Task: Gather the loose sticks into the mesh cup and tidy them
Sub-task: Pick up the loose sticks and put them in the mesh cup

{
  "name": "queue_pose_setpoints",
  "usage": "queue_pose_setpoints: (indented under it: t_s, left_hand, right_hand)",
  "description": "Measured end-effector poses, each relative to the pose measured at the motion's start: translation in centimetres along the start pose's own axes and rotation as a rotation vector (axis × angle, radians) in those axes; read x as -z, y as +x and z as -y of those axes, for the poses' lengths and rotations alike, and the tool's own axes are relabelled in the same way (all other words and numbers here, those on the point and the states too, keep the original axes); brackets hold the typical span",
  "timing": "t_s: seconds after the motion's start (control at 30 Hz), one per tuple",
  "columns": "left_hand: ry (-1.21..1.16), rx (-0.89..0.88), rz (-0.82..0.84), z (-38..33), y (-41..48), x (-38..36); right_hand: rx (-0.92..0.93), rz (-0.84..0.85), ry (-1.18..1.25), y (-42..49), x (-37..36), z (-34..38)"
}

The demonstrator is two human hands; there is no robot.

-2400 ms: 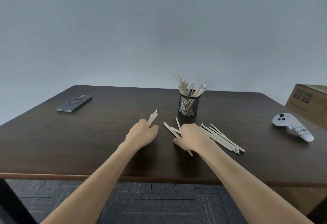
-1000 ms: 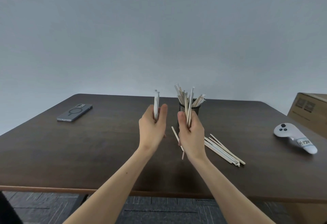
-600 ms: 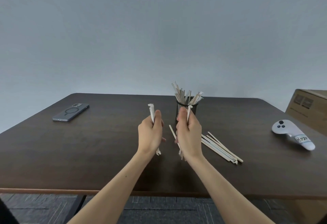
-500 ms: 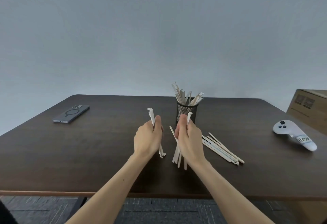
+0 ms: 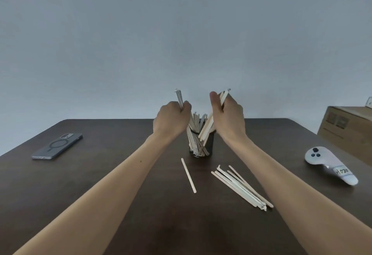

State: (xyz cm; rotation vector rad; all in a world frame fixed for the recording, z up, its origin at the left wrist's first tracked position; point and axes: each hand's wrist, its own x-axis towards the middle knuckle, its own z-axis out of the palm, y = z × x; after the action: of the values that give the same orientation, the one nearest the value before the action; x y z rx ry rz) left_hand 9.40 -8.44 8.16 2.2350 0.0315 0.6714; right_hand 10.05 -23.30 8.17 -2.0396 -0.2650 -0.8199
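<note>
Both hands were raised over the black wire-mesh cup (image 5: pixel 202 146), each loaded with pale flat wooden sticks. The left hand (image 5: pixel 171 122) was fisted around a small bundle (image 5: pixel 179 98) standing nearly upright, its top leaning slightly left. The right hand (image 5: pixel 228 117) had its fingers (image 5: pixel 214 101) wrapped on a second bundle (image 5: pixel 209 128) whose long axis slanted, upper ends up and right, lower ends aimed down-left at the cup's mouth.

The step in hand appeared to be the drop-in. Next, each bundle's lower ends would need steering inside the rim, among the sticks already standing splayed there, before the grip loosens.

More remained on the dark wooden tabletop (image 5: pixel 100 184): a single stick (image 5: pixel 188 175) in front of the cup, pointing away and slightly left, and a loose pile (image 5: pixel 242 187) to its right, lying diagonally from near right to far left.
</note>
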Motion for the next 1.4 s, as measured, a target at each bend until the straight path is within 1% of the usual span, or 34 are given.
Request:
queue_pose_setpoints:
  t_s: [0.07,0.17,0.27,0.37,0.43,0.5,0.6,0.7,0.77,0.87,0.97,1.0,1.07,1.13,1.17,1.23,1.3,1.4]
  left_hand:
    - [0.014,-0.031,-0.013,-1.2,1.8,-0.8]
    - [0.078,-0.069,-0.017,-2.3,3.9,-2.2]
    - [0.124,-0.074,0.006,-2.0,5.4,-3.9]
    - [0.177,-0.053,0.064,-0.9,6.3,-5.5]
    - [0.228,-0.039,0.089,-0.6,6.1,-6.1]
    - [0.258,-0.034,0.026,-0.7,5.6,-6.0]
    - [0.232,-0.042,-0.082,-0.8,4.5,-4.7]
    - [0.162,-0.042,-0.126,0.1,2.7,-3.3]
    - [0.116,-0.025,-0.125,1.1,1.2,-2.6]
    - [0.047,0.027,-0.119,2.2,-1.8,-1.7]
    - [0.022,0.087,-0.124,3.1,-5.0,-1.2]
    - [0.047,0.121,-0.096,3.5,-5.9,-1.2]
    - [0.161,0.179,0.032,4.5,-7.6,-1.5]
    - [0.279,0.213,0.183,5.4,-8.9,-2.2]
    - [0.318,0.219,0.232,5.7,-9.4,-2.5]
    - [0.389,0.201,0.288,6.0,-10.2,-3.1]
    - [0.468,0.150,0.326,5.6,-10.7,-3.3]
    - [0.491,0.121,0.360,5.4,-11.0,-3.2]
  right_hand:
    - [0.016,-0.026,0.030,2.1,-0.1,-0.6]
    - [0.037,-0.041,-0.037,4.3,-0.9,-1.2]
    - [0.007,-0.011,-0.131,5.5,-1.9,-2.1]
    - [0.001,0.031,-0.292,5.7,-2.8,-3.3]
    - [-0.050,0.065,-0.326,5.5,-3.0,-3.6]
    - [-0.110,0.061,-0.286,5.3,-2.8,-3.8]
    - [-0.127,-0.018,-0.272,4.5,-1.7,-4.0]
    - [-0.139,-0.097,-0.234,3.0,-0.2,-3.9]
    - [-0.184,-0.088,-0.200,1.5,0.5,-4.0]
    - [-0.228,-0.030,-0.201,-1.8,1.1,-4.3]
    - [-0.251,0.067,-0.237,-5.1,1.4,-4.6]
    - [-0.254,0.106,-0.258,-6.1,1.6,-4.7]
    - [-0.246,0.191,-0.350,-7.5,2.1,-4.9]
    - [-0.215,0.284,-0.493,-8.7,2.7,-5.2]
    - [-0.198,0.338,-0.575,-9.1,3.0,-5.4]
    - [-0.174,0.458,-0.731,-10.0,3.2,-6.0]
    - [-0.172,0.556,-0.817,-11.0,3.1,-6.4]
    - [-0.131,0.584,-0.806,-12.2,2.6,-6.6]
